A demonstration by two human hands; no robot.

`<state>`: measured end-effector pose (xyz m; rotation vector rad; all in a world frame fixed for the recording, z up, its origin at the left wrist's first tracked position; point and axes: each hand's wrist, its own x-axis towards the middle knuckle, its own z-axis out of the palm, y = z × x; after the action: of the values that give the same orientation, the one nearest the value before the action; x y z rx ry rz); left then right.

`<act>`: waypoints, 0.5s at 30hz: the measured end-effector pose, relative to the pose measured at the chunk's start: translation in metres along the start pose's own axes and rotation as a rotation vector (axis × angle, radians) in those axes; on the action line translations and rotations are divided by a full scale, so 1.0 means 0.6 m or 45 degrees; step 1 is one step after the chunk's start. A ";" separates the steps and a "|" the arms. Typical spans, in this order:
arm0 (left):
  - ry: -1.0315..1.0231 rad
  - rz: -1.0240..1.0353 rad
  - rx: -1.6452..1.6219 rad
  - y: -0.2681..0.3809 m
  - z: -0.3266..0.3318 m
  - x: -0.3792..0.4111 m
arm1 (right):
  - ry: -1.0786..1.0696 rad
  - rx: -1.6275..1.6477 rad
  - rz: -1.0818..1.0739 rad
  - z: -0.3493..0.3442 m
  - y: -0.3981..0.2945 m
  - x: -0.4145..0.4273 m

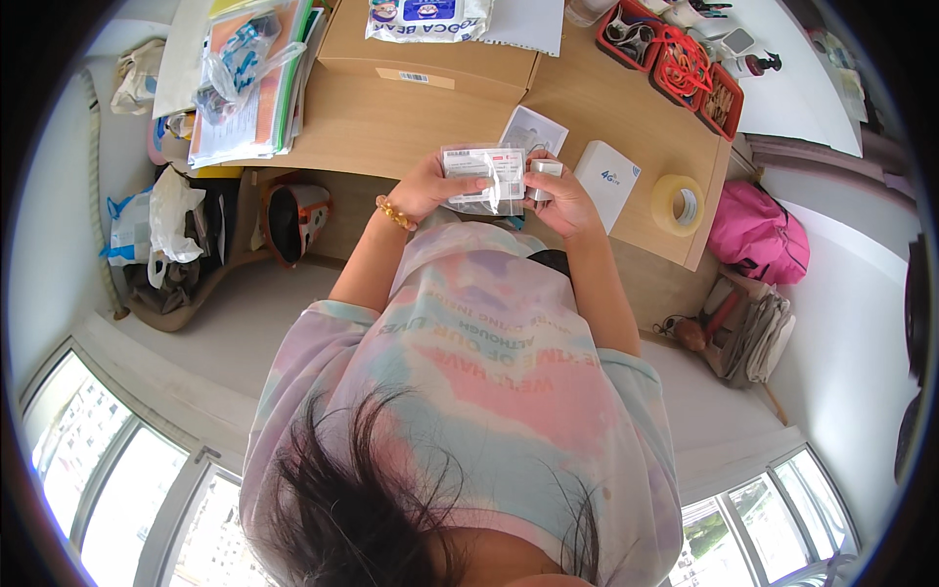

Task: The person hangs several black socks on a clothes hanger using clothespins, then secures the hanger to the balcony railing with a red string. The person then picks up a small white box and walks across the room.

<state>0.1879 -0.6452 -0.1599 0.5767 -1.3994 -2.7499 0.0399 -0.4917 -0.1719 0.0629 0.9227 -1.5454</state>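
My left hand (433, 185) grips a clear plastic sleeve (484, 180) with a printed label in it, thumb on top. Beside it, my right hand (561, 197) holds a small white-and-grey item (545, 180) between thumb and fingers; its exact kind cannot be told. Just beyond the hands lies an open white box (534, 130) with something pale inside. A white box lid or carton with "4G" print (607, 183) rests right of my right hand, and farther right is a roll of clear packing tape (677, 205).
A cardboard box (433, 66) stands at the back of the wooden desk (352, 136), a pack of wipes (429, 18) on it. Stacked folders (246, 110) bearing a plastic bag are at left. Red baskets (664, 70) stand at back right. A pink bag (759, 231) is beside the desk.
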 end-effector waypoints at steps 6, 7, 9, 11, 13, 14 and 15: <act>0.048 0.034 0.119 -0.002 -0.003 -0.001 | 0.145 -0.129 -0.086 0.013 0.002 -0.006; 0.086 0.044 0.150 -0.001 -0.001 -0.003 | 0.191 -0.172 -0.116 0.018 0.001 -0.008; 0.160 0.063 0.214 0.005 0.006 -0.007 | 0.292 -0.279 -0.248 0.022 0.004 -0.008; 0.198 0.009 0.091 -0.006 -0.014 -0.006 | 0.395 -0.382 -0.352 0.022 0.003 -0.008; 0.238 -0.006 -0.048 -0.008 -0.029 -0.009 | 0.498 -0.477 -0.422 0.018 0.000 -0.008; 0.258 0.008 -0.125 -0.008 -0.034 -0.011 | 0.522 -0.480 -0.432 0.016 -0.002 -0.008; 0.278 0.021 -0.204 -0.009 -0.036 -0.013 | 0.546 -0.485 -0.440 0.015 -0.003 -0.009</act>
<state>0.2028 -0.6576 -0.1735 0.8223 -1.1212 -2.6561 0.0434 -0.4925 -0.1621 -0.0428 1.6245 -1.6743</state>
